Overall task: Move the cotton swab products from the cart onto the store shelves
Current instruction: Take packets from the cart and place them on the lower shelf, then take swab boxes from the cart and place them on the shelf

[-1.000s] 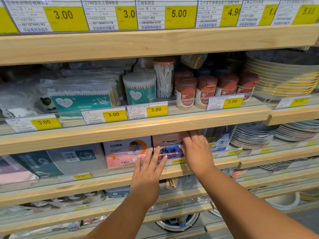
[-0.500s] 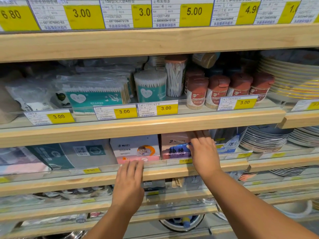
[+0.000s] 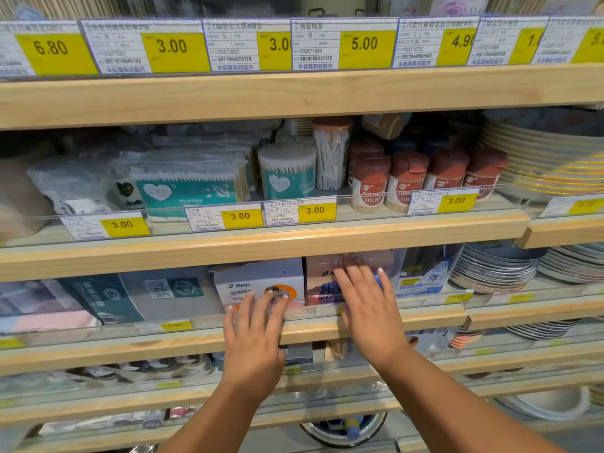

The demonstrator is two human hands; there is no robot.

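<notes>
Two boxes stand side by side on the lower wooden shelf [image 3: 98, 353]: a white box with an orange circle [image 3: 258, 282] and a pink box with blue print [image 3: 318, 282]. My left hand [image 3: 253, 341] lies flat, fingers spread, fingertips against the white box's front over the clear shelf lip. My right hand [image 3: 367, 305] is flat with fingers apart against the pink box's front. Neither hand grips anything. One shelf up lie teal cotton swab bags [image 3: 186, 191], a round teal swab tub [image 3: 287, 171] and a clear swab jar [image 3: 330, 155]. The cart is out of view.
Red-capped toothpick jars [image 3: 408, 181] stand right of the swabs. Stacked plates [image 3: 549, 158] fill the right side, more plates [image 3: 493, 266] below. Teal and grey boxes [image 3: 130, 295] sit left of the white box. Yellow price tags [image 3: 240, 217] line the shelf edges.
My left hand rose from the shelf edge to the white box's front. My right hand slid back along the pink box, its fingers spreading. The view shifted right and slightly up.
</notes>
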